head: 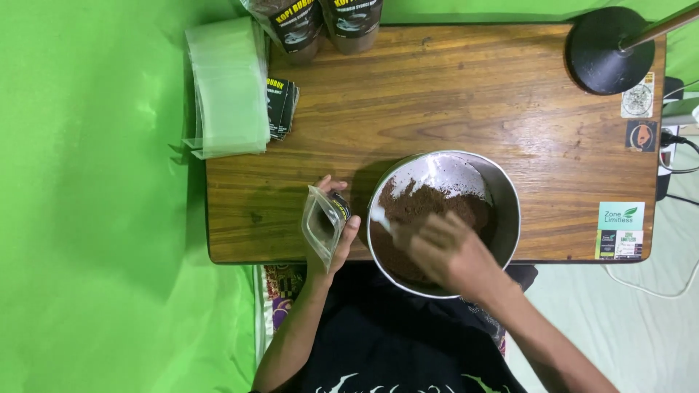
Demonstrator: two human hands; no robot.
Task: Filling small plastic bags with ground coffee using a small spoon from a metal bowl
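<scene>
left hand (pixel 329 231): holding a small clear pouch (pixel 320 227) open, just beside the bowl
right hand (pixel 445 251): blurry, down in the metal bowl (pixel 507 198) of brown powder (pixel 415 207)
table (pixel 451 94): wooden

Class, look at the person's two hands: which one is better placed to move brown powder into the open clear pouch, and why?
Probably the right hand: it is already inside the round metal bowl over the brown powder, apparently gripping a white scoop. The left hand is occupied holding the small clear plastic pouch open beside the bowl.

Metal, wood and clear plastic

A shiny metal bowl (pixel 502 196) of matt, grainy brown powder (pixel 422 211) sits on a smooth, glossy wood-grain table (pixel 451 94); the pouch (pixel 324 225) is clear, glossy plastic.
</scene>
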